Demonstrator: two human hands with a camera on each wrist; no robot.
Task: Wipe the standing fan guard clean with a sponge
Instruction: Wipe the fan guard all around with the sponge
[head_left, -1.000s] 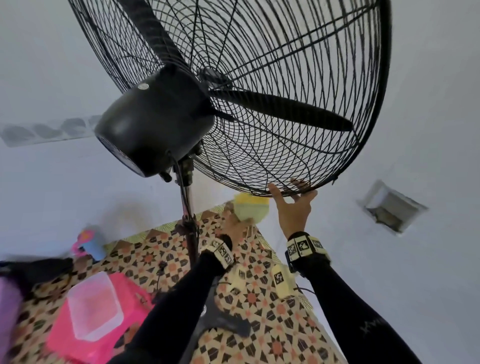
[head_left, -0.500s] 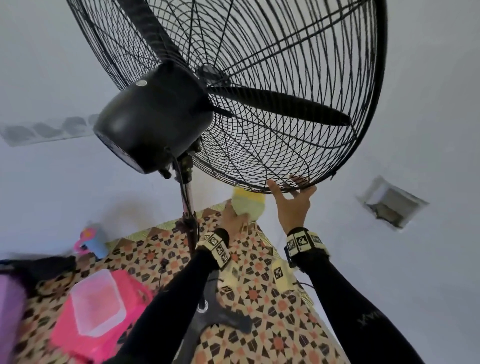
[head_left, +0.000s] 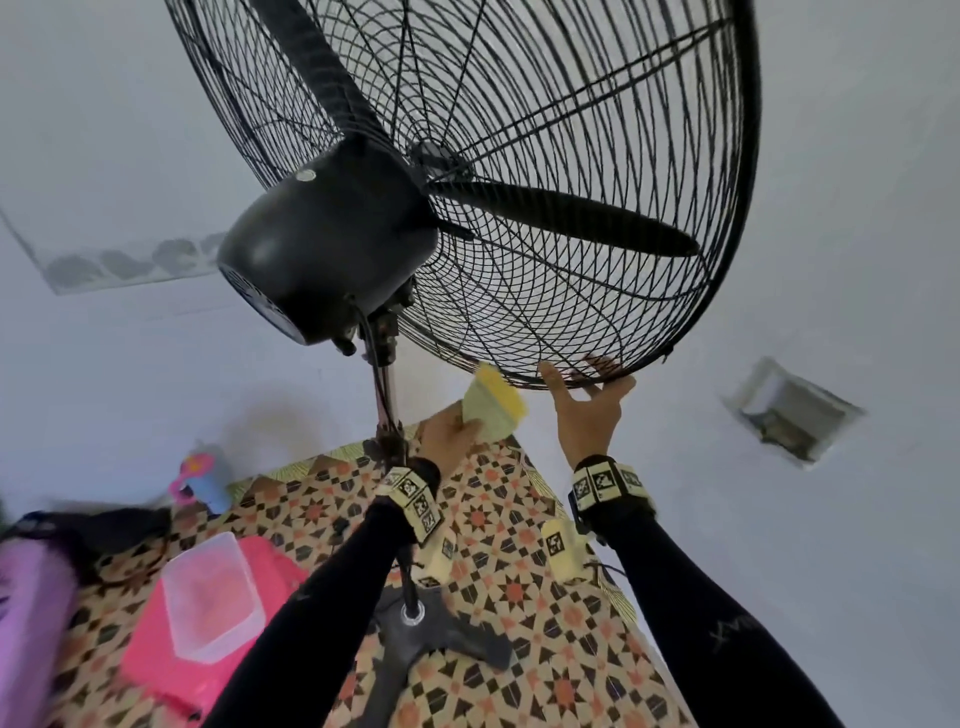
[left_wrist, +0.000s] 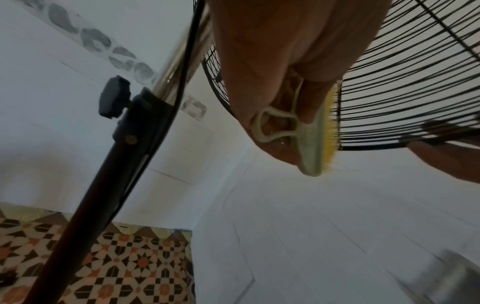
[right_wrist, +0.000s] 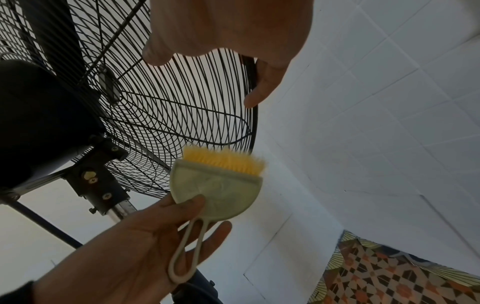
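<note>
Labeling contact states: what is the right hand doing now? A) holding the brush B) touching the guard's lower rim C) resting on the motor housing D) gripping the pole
B: the right hand reaches up with fingers on the lower rim of the guard, while the left hand holds the brush.

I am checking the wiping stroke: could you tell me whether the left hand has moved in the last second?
Yes. The left hand has risen, bringing the brush from below the fan guard up to its bottom rim.
</note>
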